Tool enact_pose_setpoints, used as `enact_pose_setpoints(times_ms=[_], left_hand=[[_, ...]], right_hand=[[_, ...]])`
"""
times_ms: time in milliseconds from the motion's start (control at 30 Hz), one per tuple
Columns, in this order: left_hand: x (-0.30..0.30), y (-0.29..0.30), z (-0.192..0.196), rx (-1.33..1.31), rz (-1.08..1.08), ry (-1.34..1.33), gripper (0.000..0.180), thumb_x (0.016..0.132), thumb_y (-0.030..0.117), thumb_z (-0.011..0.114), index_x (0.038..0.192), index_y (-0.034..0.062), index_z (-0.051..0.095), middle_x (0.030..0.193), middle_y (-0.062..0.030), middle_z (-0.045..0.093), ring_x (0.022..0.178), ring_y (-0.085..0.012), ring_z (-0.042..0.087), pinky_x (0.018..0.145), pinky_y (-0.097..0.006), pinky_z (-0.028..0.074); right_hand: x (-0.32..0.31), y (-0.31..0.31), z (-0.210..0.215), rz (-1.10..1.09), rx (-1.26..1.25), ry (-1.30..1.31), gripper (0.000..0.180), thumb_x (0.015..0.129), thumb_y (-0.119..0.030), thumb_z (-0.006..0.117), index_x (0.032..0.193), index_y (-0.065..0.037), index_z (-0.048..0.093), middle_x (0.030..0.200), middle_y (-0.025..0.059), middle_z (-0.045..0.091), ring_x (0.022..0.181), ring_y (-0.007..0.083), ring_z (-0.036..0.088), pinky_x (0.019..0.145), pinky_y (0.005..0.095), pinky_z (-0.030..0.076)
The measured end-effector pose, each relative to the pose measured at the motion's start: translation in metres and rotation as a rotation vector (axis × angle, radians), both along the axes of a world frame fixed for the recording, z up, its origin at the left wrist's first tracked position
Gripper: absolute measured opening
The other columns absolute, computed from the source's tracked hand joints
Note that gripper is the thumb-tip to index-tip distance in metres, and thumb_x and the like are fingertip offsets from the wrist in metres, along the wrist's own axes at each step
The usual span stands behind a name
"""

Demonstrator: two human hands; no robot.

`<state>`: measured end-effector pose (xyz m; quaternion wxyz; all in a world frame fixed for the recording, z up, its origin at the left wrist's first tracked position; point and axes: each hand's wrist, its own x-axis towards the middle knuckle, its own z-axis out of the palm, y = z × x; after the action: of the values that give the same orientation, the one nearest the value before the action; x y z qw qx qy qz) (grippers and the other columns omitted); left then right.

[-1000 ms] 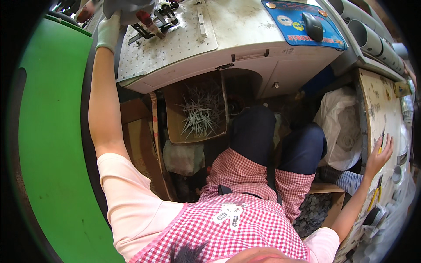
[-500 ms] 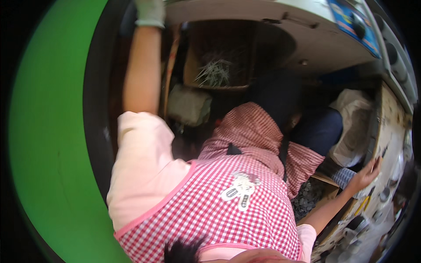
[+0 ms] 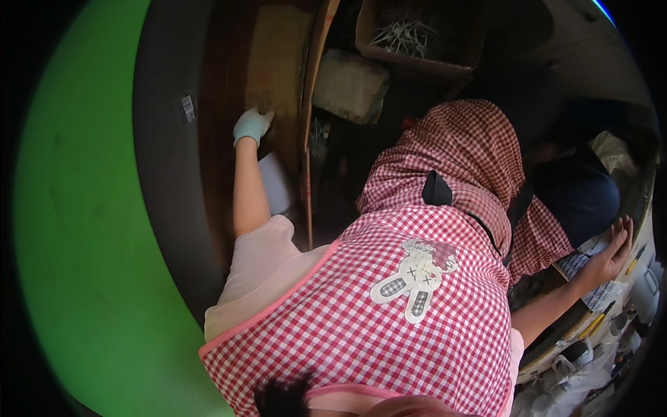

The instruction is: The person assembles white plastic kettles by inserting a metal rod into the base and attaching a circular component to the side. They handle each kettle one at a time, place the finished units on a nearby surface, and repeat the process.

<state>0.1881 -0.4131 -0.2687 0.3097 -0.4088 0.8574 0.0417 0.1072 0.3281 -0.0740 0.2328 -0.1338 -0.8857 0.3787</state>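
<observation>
My left hand [image 3: 253, 126], in a pale thin glove, reaches down at the left between a dark panel and an upright cardboard edge [image 3: 308, 139]. Below it shows a tan cardboard surface [image 3: 274, 59], and beside the forearm a pale grey-white thing [image 3: 275, 184] whose kind is unclear. Its fingertips point away and are mostly hidden, so any hold cannot be made out. At the right my bare right hand [image 3: 611, 256] rests at the worktable's edge with fingers stretched out, nothing seen in it. A folded checked cloth [image 3: 573, 264] lies by that wrist.
Ahead stands an open carton [image 3: 417, 61] with thin whitish strips [image 3: 406, 35] inside. A pale wrapped block [image 3: 351, 87] sits before it. Yellow-handled tools [image 3: 592, 324] and clear plastic bags [image 3: 566, 379] crowd the right worktable. Green surface [image 3: 83, 208] lies far left.
My left hand has come down from the tabletop at the upper edge to the low space at the left. My body has leaned and the view has shifted left. My right hand stays by the table.
</observation>
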Motion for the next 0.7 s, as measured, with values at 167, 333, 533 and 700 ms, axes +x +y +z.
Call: enact_pose_setpoints(times_ms=[167, 333, 533, 700], left_hand=[[0.052, 0.003, 0.025, 0.218, -0.051, -0.472, 0.069, 0.079, 0.051, 0.080, 0.119, -0.0047, 0.072, 0.127, -0.0250, 0.069, 0.120, -0.0390, 0.066, 0.101, -0.042, 0.052], [0.043, 0.040, 0.107, 0.365, -0.210, -0.489, 0.043, 0.077, 0.029, 0.085, 0.109, 0.0020, 0.076, 0.103, -0.0240, 0.074, 0.089, -0.0325, 0.074, 0.077, -0.046, 0.059], [-0.057, 0.184, 0.268, -0.008, -0.858, 0.592, 0.018, 0.093, 0.020, 0.067, 0.092, 0.0021, 0.071, 0.092, -0.0214, 0.069, 0.087, -0.0412, 0.066, 0.078, -0.048, 0.052], [-0.126, 0.285, 0.316, 1.115, -0.011, 1.512, 0.034, 0.106, 0.021, 0.059, 0.127, -0.0066, 0.062, 0.117, -0.0073, 0.069, 0.105, -0.0185, 0.066, 0.096, -0.035, 0.054]], right_hand=[[-0.023, -0.033, -0.013, 0.082, -0.029, -0.040, 0.039, 0.111, -0.026, 0.051, 0.133, 0.003, 0.064, 0.132, 0.0127, 0.067, 0.120, 0.0208, 0.065, 0.103, 0.0328, 0.050], [-0.037, -0.049, -0.016, 0.172, -0.141, -0.105, 0.033, 0.109, -0.022, 0.055, 0.132, -0.001, 0.067, 0.123, 0.0126, 0.072, 0.111, 0.0193, 0.069, 0.099, 0.0320, 0.054], [-0.058, -0.085, -0.003, 0.396, -0.509, -0.346, 0.037, 0.107, -0.023, 0.059, 0.137, -0.002, 0.063, 0.122, 0.0150, 0.073, 0.109, 0.0201, 0.070, 0.097, 0.0324, 0.055], [-0.072, -0.095, 0.019, 0.649, -0.846, -0.234, 0.103, 0.085, -0.058, 0.078, 0.159, 0.000, 0.035, 0.158, 0.0189, 0.044, 0.147, 0.0309, 0.043, 0.120, 0.0433, 0.035]])
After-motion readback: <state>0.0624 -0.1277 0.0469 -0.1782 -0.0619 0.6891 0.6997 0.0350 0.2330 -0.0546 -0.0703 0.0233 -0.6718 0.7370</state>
